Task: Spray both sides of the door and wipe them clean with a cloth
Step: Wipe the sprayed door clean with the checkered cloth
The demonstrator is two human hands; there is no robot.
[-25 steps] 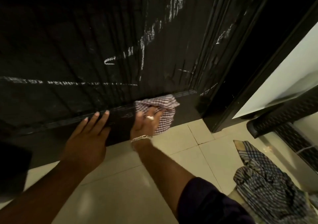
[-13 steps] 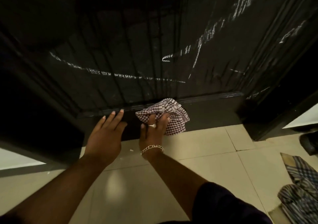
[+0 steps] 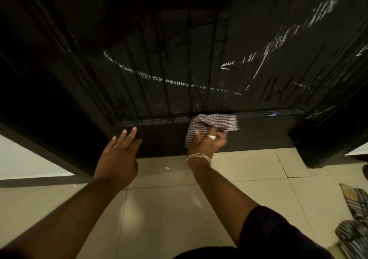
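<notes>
A black panelled door [image 3: 179,59] fills the upper view, streaked with whitish marks across its lower panel. My right hand [image 3: 207,142] grips a bunched checked cloth [image 3: 215,122] and holds it against the door's bottom rail, just under the panel's lower moulding. My left hand [image 3: 119,151] lies flat with straight fingers on the same bottom rail, to the left of the cloth. No spray bottle is in view.
Pale floor tiles [image 3: 169,209] run up to the door's foot. A white wall [image 3: 25,159] shows at the left past the door edge. The dark door frame [image 3: 328,135] stands at the right. A checked garment [image 3: 354,225] lies at the lower right.
The view has swung left, so the door sits more centred and the garment slid to the right edge. My right hand has shifted the cloth slightly along the bottom rail. My left hand stays flat.
</notes>
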